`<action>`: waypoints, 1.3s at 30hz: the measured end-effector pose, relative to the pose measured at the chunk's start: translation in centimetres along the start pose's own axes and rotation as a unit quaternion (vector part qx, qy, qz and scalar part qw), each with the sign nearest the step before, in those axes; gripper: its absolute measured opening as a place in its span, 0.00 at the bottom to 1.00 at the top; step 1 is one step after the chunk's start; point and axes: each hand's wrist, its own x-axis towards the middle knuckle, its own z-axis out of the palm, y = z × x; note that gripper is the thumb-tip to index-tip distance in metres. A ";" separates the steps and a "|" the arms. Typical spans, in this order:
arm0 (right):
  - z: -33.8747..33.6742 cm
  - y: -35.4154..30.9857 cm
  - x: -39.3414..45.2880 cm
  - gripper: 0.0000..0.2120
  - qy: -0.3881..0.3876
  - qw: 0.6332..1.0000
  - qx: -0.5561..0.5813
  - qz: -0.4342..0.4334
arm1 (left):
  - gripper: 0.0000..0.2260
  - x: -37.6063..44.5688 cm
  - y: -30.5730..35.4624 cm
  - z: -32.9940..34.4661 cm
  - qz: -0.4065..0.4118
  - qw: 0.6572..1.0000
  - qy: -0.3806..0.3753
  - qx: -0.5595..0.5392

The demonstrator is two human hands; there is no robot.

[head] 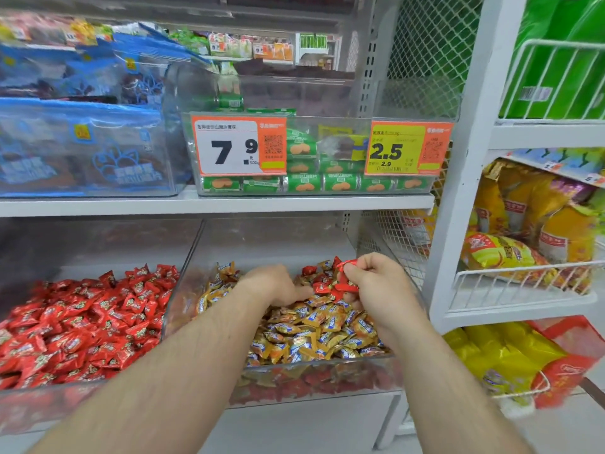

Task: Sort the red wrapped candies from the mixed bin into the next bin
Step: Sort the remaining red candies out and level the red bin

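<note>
above the mixed bin (327,371) open air runs up to the white shelf (216,204) overhead; its clear left wall (183,276) rises toward the red-candy bin (49,398), a wire mesh panel (393,244) closes its right, and both forearms cross its front rim.

Mixed bin (183,290) right of next bin (19,401), both hands (275,285) inside mixed bin, wire rack (523,273) further right

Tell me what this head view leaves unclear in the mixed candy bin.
- Left hand: fingertips buried among gold wrapped candies; grip unknowable.
- Right hand: red wrapped candies bunched; count unclear.
- Clear plastic mixed bin: lower layers blurred behind its front wall.
</note>
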 end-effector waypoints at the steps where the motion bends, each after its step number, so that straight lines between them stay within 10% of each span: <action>1: 0.1 0.0 -0.1 0.10 -0.006 1.000 0.008 0.003 | 0.32 0.5 0.0 0.0 -0.005 0.999 -0.024 0.023; 11: 0.5 -0.5 -0.6 0.05 -0.022 0.994 0.090 0.056 | 0.13 -0.4 -1.2 -0.7 0.057 0.992 0.069 -0.092; 17: 2.4 -2.0 -2.2 0.02 -0.077 0.971 0.195 0.118 | 0.18 -7.3 -3.8 -1.9 0.062 0.906 0.185 -0.377; 24: 7.8 -3.8 -5.3 0.11 -0.182 0.960 0.179 0.119 | 0.22 -13.7 -11.9 -2.4 0.006 0.845 0.290 -0.448; 39: 24.5 -8.0 -6.8 0.09 -0.296 0.905 0.163 0.259 | 0.06 -12.4 -25.6 -0.4 -0.144 0.826 0.244 -0.488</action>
